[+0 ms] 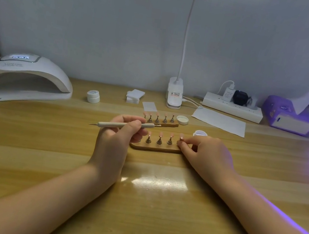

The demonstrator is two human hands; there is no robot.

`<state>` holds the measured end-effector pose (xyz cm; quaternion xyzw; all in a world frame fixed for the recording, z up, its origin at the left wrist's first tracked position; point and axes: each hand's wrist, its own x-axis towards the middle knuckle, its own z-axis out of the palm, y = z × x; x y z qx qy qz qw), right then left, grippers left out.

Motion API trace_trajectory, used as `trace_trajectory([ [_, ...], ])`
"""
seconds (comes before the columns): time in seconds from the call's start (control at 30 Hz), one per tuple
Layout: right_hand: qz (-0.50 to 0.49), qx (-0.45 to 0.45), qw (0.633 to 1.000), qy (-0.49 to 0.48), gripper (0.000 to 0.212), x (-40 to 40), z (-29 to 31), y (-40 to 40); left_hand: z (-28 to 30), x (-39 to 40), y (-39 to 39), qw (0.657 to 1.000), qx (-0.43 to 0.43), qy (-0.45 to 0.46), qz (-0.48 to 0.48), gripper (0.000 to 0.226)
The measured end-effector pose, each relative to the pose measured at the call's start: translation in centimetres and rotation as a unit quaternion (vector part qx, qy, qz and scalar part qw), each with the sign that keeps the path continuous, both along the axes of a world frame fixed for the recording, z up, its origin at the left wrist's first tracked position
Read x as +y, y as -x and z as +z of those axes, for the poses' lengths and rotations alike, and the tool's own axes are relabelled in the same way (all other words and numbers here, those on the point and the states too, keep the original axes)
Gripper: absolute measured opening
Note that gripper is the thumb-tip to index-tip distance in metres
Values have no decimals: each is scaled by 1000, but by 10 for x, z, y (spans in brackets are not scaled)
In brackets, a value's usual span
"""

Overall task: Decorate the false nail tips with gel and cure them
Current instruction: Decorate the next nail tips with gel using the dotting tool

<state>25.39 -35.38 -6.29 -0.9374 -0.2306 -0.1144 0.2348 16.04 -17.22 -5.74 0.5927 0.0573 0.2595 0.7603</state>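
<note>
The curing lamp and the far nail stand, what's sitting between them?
In the head view, a small white gel jar sits between the curing lamp and the far nail stand.

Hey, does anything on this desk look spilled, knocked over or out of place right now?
Nothing stands out. Both wooden nail stands, the near one and the far one, lie flat with their pink tips upright. The small white gel jar sits open beside its white lid, with no spill visible.

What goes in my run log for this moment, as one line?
left hand grips dotting pen | right hand pinches nail stand on near holder | curing not begun
</note>
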Motion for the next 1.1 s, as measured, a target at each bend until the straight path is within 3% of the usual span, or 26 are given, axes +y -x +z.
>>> trace_trajectory([
  [0.4, 30, -69, 997, 20, 23, 3, -4, 1, -2, -3, 2, 999, -7, -41, -23, 24],
  [0.77, 28, -73, 996, -39, 20, 1, -1, 8, -2, -4, 2, 998, -18, -61, -20, 16],
  [0.9, 73, -63, 986, -133, 13, 3, 2, 13, -1, -6, 2, 996, -21, -89, -3, 11],
  [1.1, 136, 37, 955, -261, 6, 14, 3, 23, 4, -12, 7, 980, -58, -190, 13, 13],
])
